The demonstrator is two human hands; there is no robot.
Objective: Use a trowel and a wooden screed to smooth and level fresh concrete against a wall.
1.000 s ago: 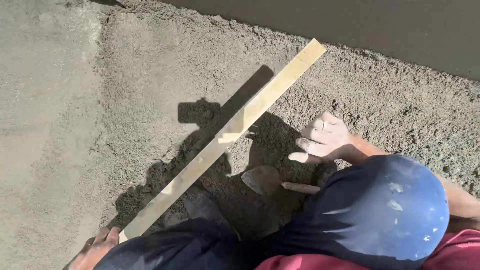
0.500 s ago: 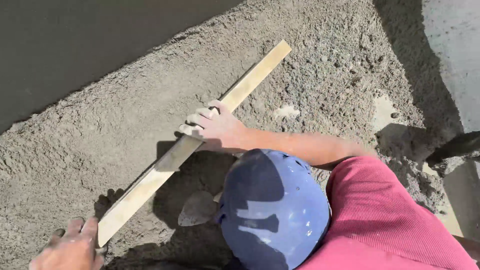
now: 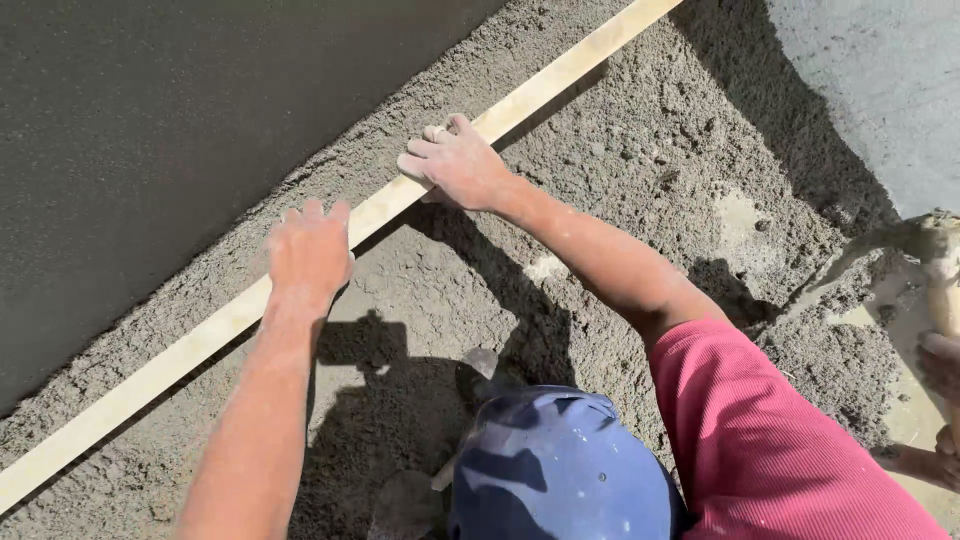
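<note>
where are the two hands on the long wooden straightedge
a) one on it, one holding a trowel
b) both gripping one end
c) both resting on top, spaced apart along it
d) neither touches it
c: the left hand and the right hand both lie palm-down on the wooden straightedge, apart from each other along its length, over the sandy mortar bed.
</note>
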